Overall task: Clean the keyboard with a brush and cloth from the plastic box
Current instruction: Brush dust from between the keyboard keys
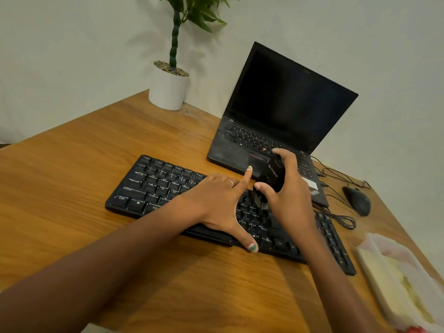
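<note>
Left hand (216, 203) is spread flat, fingers straight, pressing down on the middle of the black keyboard (153, 186) to pin it on the worktop (72, 169). Just beside it, the right hand (286, 195) is wrapped around a black brush (275, 173), bristle end pointing down at the keys between the two hands; whether the bristles actually touch the keys is hard to tell, the tip is blurred.

So we're in the brushing stage, I'd say, with the brush out and working near the centre rows. No telling how many keys are already done; nothing shows dust either way.

Further right of the right hand, near the worktop's edge, sits the plastic box (374, 263), with something pale and yellowish inside, likely the cloth, though it's too blurred to be sure. If so, the wipe-down is left to do, and probably returning the tools after.
</note>
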